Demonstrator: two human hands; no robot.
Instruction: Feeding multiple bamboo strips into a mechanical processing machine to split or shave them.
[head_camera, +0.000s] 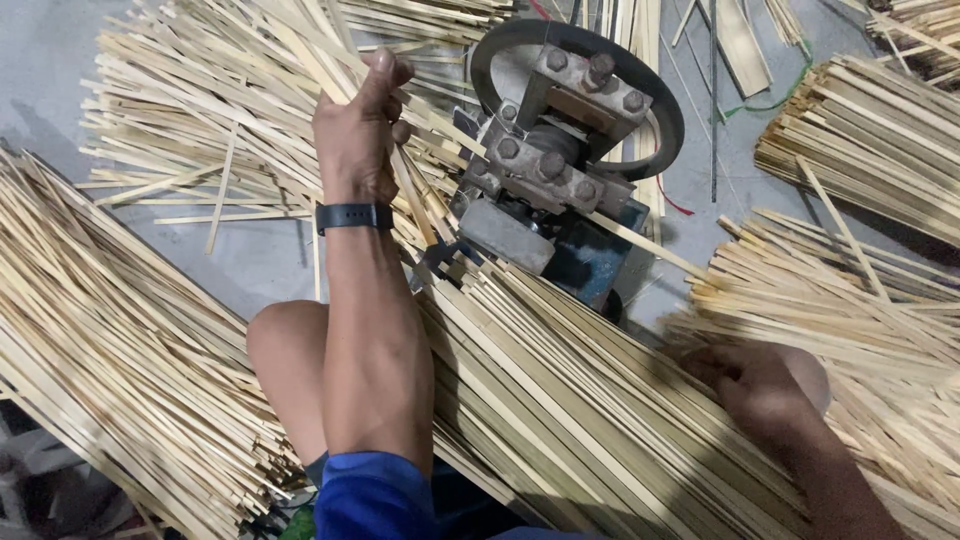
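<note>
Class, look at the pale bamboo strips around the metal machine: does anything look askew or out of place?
Yes. A few loose pale bamboo strips lie crosswise on the grey floor left of the dark metal wheeled machine, unlike the aligned bundles.

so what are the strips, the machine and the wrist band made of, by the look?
Strips: likely split bamboo or wood, pale yellow, matte, with straight grain. Machine: metal, dark grey and dull, with hex bolts and a round rim; blue painted base. Wrist band on the left hand: black, smooth, probably rubber or plastic.

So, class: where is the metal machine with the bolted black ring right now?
In the head view, the metal machine sits upper centre on the grey floor, just right of the left hand, ringed by bamboo strips.
</note>
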